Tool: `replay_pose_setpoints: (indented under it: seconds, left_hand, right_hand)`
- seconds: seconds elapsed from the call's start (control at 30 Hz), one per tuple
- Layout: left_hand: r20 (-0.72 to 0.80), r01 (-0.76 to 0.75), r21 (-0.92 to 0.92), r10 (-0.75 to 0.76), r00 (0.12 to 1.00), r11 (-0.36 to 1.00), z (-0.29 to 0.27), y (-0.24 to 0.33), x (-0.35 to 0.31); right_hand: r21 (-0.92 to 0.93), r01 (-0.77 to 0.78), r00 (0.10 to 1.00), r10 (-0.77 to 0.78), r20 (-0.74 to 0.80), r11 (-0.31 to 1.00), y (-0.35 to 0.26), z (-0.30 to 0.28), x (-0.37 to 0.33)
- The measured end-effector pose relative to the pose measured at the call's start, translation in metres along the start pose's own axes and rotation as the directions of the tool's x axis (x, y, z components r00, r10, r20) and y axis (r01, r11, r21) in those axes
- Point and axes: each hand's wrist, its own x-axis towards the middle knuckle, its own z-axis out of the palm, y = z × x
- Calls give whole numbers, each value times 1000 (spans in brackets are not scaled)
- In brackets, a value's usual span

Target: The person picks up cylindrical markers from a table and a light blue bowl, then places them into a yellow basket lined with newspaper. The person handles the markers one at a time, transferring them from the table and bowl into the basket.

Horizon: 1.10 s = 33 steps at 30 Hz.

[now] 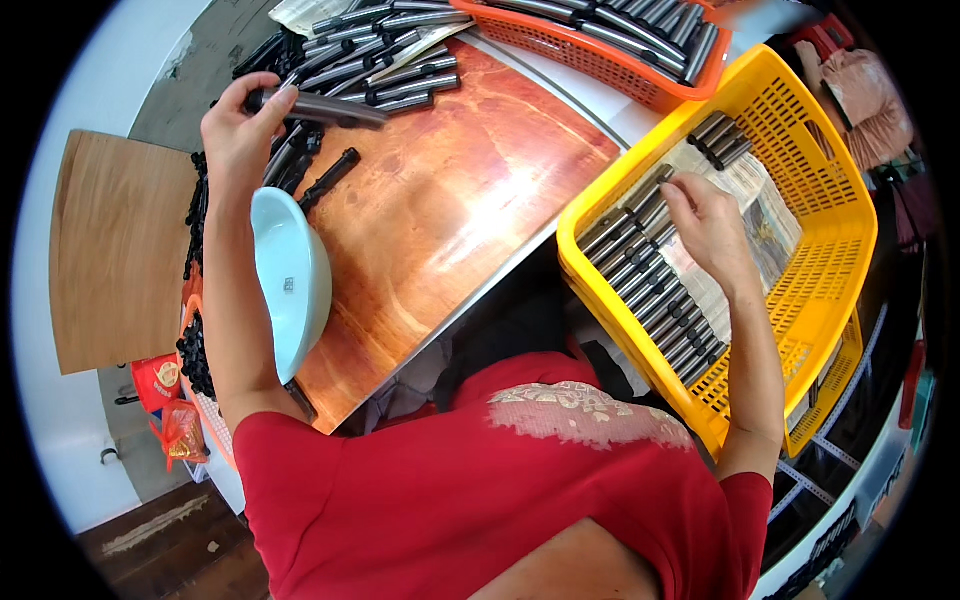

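My left hand (245, 115) is closed around one end of a dark metal tube (330, 109), held over the left of the table and slightly blurred. Beneath and beyond it lies a pile of silver tubes with black fittings (350, 50). A single black rod-like piece (330, 178) rests on the table nearby. Inside the yellow basket (590, 275), my right hand (715, 235) pinches the end of a silver tube (648, 190) at the far end of a row. Several similar tubes (660, 310) lie side by side there on newspaper (765, 215), with a shorter group (720, 138) beyond.
A light blue bowl (315, 285) stands beside my left forearm on the glossy reddish-brown table (470, 190). An orange basket (640, 88) full of tubes sits at the back. Small black parts (195, 355) fill a container at left. A wooden board (120, 250) stands farther left.
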Motion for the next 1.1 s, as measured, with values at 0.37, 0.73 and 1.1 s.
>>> replay_pose_setpoints:
  seconds: [0.37,0.73,1.1]
  left_hand:
    - [652,687,-708,-226,724,163,113,41,-155]
    - [908,913,-406,103,407,-29,146,43,-187]
    - [876,789,-470,96,474,396,160,58,-200]
  right_hand:
    - [4,608,776,-593,-215,794,-53,12,-22]
    - [-69,678,719,-680,-144,732,-52,-18,-40]
    - [139,360,933,-355,-60,923,-44,-24,-74]
